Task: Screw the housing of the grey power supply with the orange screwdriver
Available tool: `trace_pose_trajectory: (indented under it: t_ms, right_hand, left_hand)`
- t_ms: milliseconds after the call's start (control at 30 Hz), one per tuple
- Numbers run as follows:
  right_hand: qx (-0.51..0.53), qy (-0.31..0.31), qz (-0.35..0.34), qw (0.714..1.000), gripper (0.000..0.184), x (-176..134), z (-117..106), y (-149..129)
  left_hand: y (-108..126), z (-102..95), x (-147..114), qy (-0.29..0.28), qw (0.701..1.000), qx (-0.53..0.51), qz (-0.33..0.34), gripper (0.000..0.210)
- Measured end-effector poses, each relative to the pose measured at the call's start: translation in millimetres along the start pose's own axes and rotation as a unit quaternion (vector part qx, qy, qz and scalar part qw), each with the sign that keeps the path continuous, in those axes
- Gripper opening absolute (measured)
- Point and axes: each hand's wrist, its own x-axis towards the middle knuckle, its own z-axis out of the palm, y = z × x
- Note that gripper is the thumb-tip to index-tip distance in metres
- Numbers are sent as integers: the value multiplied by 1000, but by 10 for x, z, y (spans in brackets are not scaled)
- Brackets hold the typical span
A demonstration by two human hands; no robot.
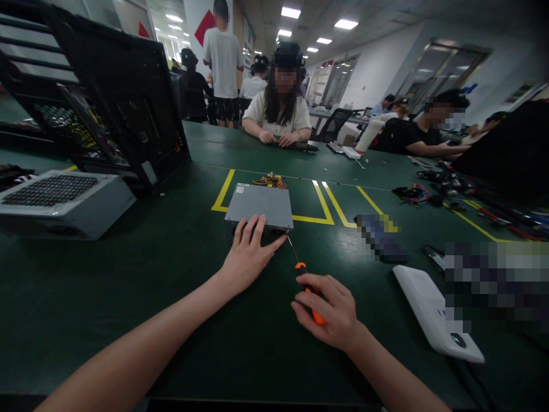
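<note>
A grey power supply unit lies on the green table straight ahead, with coloured cables bunched behind it. My left hand rests over its near edge, fingers spread across the top, the thumb stretched toward the near right corner. In my right hand is a screwdriver with an orange and black handle. Its thin shaft reaches up to that same corner, by my left thumb. Whether the tip sits on a screw is too small to tell.
On the left stand an open black computer case and a second power supply. To the right lie a blurred dark object, a white power bank and tangled cables. A co-worker sits across the table.
</note>
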Motion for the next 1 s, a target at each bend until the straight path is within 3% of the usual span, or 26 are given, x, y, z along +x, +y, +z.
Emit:
trace_pose_trajectory:
  t_ms: [167, 367, 567, 733, 900, 1000]
  right_hand:
    - [26, 16, 49, 998, 32, -9, -1, 13]
    - [35, -4, 22, 999, 16, -2, -1, 13]
    - [61, 22, 74, 995, 34, 17, -11, 19]
    - [43, 5, 20, 999, 12, 45, -12, 5]
    - [48, -3, 41, 998, 32, 22, -3, 13]
    - [58, 0, 62, 996, 25, -1, -3, 15]
  left_hand:
    - [-6, -8, 1, -3, 1000, -2, 3, 54]
    - [-1, 3, -1, 1, 1000, -2, 1, 52]
    - [5, 8, 3, 10, 1000, 1, -2, 52]
    - [-6, 8, -3, 3, 1000, 5, 1, 51]
    - [-8, 13, -2, 0, 1000, 8, 2, 50]
    - [-6, 17, -2, 1, 1000, 7, 1, 50]
